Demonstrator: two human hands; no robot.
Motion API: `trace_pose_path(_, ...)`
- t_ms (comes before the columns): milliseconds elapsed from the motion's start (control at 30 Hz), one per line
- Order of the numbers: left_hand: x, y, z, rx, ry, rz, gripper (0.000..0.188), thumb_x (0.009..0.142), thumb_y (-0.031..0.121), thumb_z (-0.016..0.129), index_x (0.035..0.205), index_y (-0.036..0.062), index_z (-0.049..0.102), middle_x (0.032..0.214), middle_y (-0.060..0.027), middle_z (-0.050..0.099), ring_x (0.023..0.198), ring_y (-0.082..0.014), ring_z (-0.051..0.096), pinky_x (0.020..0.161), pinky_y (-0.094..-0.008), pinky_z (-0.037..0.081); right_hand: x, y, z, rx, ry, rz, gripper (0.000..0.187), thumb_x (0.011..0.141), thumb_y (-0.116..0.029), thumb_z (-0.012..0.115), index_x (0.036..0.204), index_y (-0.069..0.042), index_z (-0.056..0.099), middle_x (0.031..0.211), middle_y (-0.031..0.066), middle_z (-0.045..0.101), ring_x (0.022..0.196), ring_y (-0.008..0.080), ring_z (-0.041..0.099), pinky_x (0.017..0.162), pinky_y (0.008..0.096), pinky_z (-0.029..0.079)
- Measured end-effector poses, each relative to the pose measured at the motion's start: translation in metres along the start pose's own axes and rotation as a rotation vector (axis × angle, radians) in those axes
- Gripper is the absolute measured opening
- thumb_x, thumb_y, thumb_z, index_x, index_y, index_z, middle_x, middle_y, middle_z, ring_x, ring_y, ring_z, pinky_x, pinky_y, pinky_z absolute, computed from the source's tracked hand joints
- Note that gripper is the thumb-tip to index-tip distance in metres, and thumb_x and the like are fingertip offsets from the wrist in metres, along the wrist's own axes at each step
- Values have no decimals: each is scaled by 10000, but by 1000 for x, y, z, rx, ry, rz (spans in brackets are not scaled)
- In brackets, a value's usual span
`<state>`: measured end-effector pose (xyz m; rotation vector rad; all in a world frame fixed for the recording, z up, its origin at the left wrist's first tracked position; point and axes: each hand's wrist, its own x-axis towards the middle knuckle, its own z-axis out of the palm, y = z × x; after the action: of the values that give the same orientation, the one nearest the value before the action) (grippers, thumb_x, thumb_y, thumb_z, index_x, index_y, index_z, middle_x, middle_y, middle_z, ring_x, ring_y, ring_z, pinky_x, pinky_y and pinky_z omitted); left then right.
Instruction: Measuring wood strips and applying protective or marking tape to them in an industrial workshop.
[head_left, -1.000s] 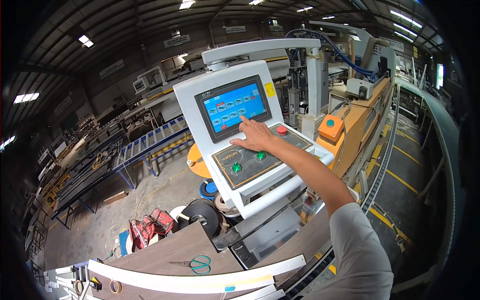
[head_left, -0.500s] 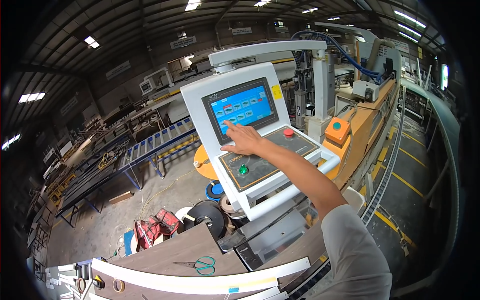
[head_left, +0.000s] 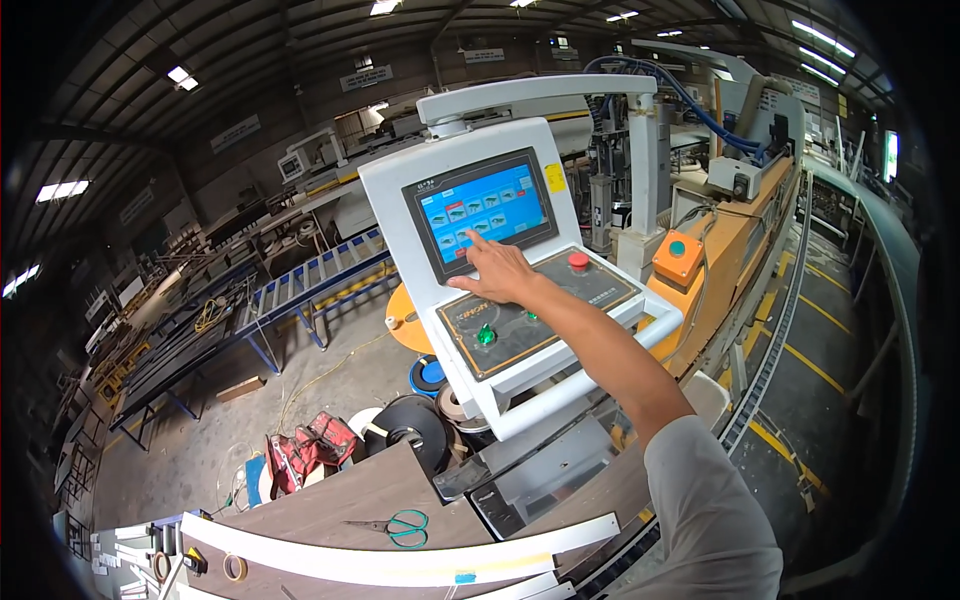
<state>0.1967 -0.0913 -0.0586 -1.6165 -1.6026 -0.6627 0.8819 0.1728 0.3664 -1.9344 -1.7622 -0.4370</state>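
Head view: I had the touchscreen (head_left: 483, 206), long axis toward half-past-two, lying twelve o'clock from the spread, empty fingers of the right hand (head_left: 503, 273).

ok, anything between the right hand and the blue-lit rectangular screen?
Nothing visible. The right hand has a fingertip over the screen's lower part; can't confirm contact. The round red button and green knob sit on the dark control panel below, off that path.

The right grip (head_left: 500, 274) points at the blue touchscreen (head_left: 492, 205) on the white console (head_left: 470, 152).
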Motion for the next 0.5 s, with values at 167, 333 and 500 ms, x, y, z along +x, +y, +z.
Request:
trace_pose_path(167, -5, 6, -9, -49, -117, -165, 483, 1038, 389, 519, 1369, 43, 458, 1217, -285, 572, 1065, -468, 576, 888, -589, 502, 1, -3, -1, -3, -14, -4, 688, 905, -645, 629, 1061, 23, 670, 1606, 239, 357, 1330, 368, 546, 1030, 486, 492)
trace_pose_path(333, -2, 12, -23, -192, -353, -507, 588, 1034, 525, 445, 1301, 11, 550, 1330, -266, 531, 1194, -445, 522, 978, -545, 460, 2, -7, 1, -1, -28, -2, 688, 906, -640, 631, 1060, 29, 667, 1610, 232, 353, 1329, 368, 545, 1032, 484, 491)
trace_pose_path(500, 2, 14, -22, -189, -296, -475, 565, 1033, 502, 476, 1281, 0, 549, 1312, -270, 536, 1169, -457, 526, 961, -557, 466, 4, -7, 3, -23, -11, 3, 709, 905, -644, 629, 1105, 35, 668, 1611, 236, 349, 1324, 363, 549, 1035, 478, 490)
